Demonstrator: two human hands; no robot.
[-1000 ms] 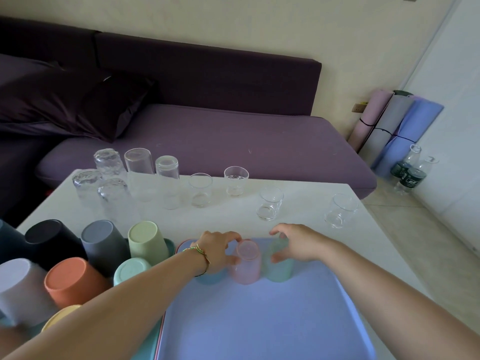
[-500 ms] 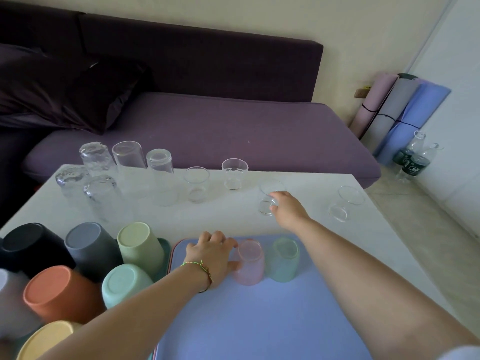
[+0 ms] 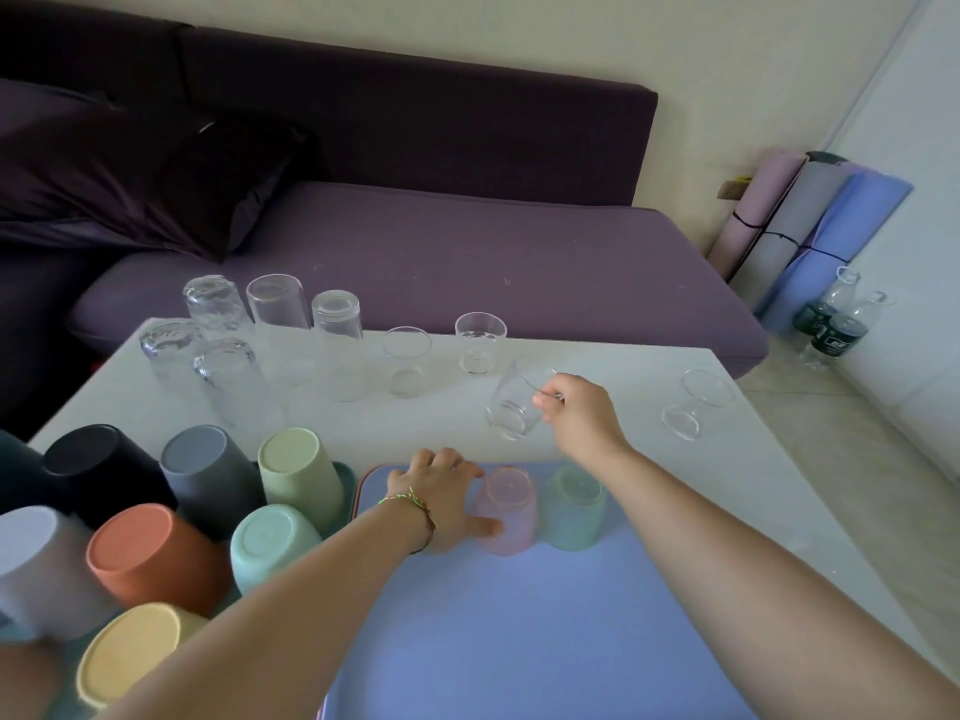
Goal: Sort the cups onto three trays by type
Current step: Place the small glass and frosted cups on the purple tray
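Observation:
My right hand (image 3: 582, 415) pinches the rim of a small clear cup (image 3: 511, 405), tilted and lifted just off the white table (image 3: 613, 449). On the blue tray (image 3: 519, 631) my left hand (image 3: 441, 498) wraps a cup that it hides, its thumb touching an inverted translucent pink cup (image 3: 509, 509). A translucent green cup (image 3: 574, 511) stands inverted beside the pink one. Other small clear cups sit upright: one at the back (image 3: 479, 341), one left of it (image 3: 407, 358), one far right (image 3: 696, 402).
Several inverted tall glasses (image 3: 275, 324) stand at the table's back left. Several inverted opaque coloured cups (image 3: 301, 470) crowd a teal tray (image 3: 347, 478) at the left. A purple sofa (image 3: 467, 252) lies behind the table; rolled mats (image 3: 810, 220) and bottles (image 3: 831, 324) stand at right.
My right hand left the green cup, reached across the table and has taken the small clear cup by its rim, tipping it up. My left hand stayed by the pink cup.

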